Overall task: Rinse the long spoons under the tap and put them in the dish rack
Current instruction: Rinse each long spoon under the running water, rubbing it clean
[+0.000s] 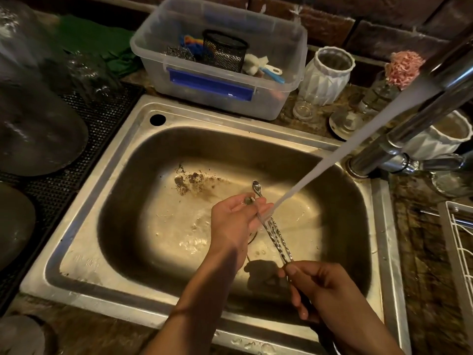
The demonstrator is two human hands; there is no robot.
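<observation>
Several long twisted-handle metal spoons [277,238] are held together over the steel sink [107,160]. My right hand [325,290] grips their handle ends at the lower right. My left hand [236,219] holds their bowl ends, palm up, with one spoon bowl sticking out past the fingers. Water streams from the chrome tap [399,139] at the right and lands on the spoons at my left fingers. The white wire dish rack [458,242] shows at the right edge, only partly in view.
A clear plastic box [281,98] with brushes and a mesh cup stands behind the sink. White ribbed jars [325,75] and small glasses stand by the tap. Dark pans rest on a black mat [102,124] at left. Brown residue lies on the sink floor.
</observation>
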